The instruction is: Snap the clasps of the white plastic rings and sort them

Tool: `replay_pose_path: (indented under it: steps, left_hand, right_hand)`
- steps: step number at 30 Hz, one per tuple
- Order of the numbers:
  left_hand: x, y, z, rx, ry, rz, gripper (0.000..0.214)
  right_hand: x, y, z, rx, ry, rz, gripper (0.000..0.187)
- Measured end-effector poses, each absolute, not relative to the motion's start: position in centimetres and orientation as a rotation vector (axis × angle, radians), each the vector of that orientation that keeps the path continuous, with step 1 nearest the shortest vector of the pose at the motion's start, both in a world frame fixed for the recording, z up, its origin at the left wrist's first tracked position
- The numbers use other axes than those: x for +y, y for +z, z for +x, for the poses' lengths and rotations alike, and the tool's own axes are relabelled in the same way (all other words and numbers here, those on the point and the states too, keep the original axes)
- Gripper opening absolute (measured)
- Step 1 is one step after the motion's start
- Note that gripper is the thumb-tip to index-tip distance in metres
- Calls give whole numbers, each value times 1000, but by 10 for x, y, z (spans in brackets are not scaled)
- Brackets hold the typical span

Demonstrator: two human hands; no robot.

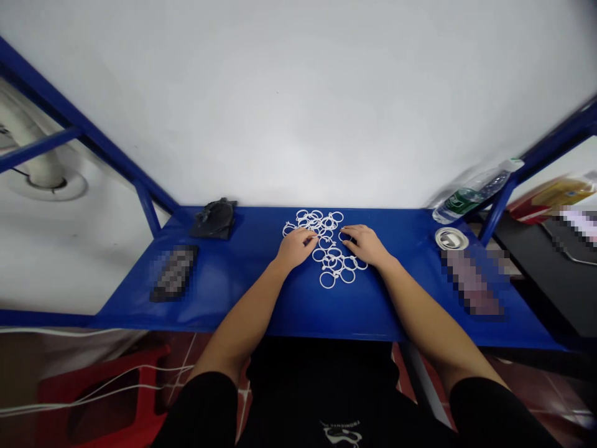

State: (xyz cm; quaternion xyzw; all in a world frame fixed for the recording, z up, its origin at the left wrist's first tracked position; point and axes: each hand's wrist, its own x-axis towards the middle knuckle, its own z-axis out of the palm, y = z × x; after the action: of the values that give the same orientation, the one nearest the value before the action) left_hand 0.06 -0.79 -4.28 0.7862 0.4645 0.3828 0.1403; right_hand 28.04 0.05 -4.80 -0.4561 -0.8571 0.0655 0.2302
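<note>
A pile of several small white plastic rings (329, 249) lies in the middle of the blue table (242, 292), near the white wall. My left hand (295, 247) rests at the pile's left edge, fingers curled and pinching at a ring. My right hand (366, 244) rests at the pile's right edge, fingers bent down onto the rings. Whether either hand has a ring lifted is too small to tell.
A black pouch (215, 219) lies at the back left, a blurred dark object (173, 272) nearer left. At the right stand a plastic water bottle (476, 190), a round white tape roll (451, 238) and a blurred object (472, 281). Blue frame posts rise on both sides.
</note>
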Motion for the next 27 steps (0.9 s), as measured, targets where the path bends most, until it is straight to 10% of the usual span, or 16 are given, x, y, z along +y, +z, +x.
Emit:
replay_pose_path:
  steps: [27]
  left_hand:
    - [25,-50,-52,1970,890,1935,16]
  right_hand:
    - [9,-51,293,-2184,69,-1515,37]
